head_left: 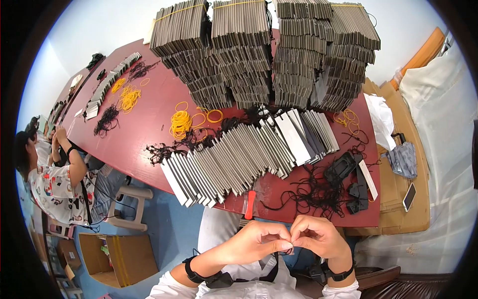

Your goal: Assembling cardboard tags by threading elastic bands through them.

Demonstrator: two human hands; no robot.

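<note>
Both hands meet at the lower centre of the frame, the left hand (261,238) and the right hand (319,236) each with thumb and forefinger drawn into a pinch, tips touching. A thin dark strand (288,252) shows just under those tips and seems to be nipped between them; most of it is hidden, so its full run and long axis cannot be told. It sits midway, neither hand being clearly nearer. Up the frame, just beyond the right hand, which is the nearer one, lies a tangle of black cords (309,195), spread mainly left to right near the edge of the dark red table (149,144). One red-handled tool (250,205) lies above the left hand, its long axis pointing roughly up the frame. Counting: two hands, one visible strand, one tangle beside the right-hand end of one long row of slim grey and white bars (234,160), too tightly packed to number; one loose white bar (369,180) at the table's right; four tall stacks of grey bars (240,55) at the top; one phone (409,197) at the right; one open cardboard box (132,261) at lower left. Cords within the tangle overlap too much to count.
</note>
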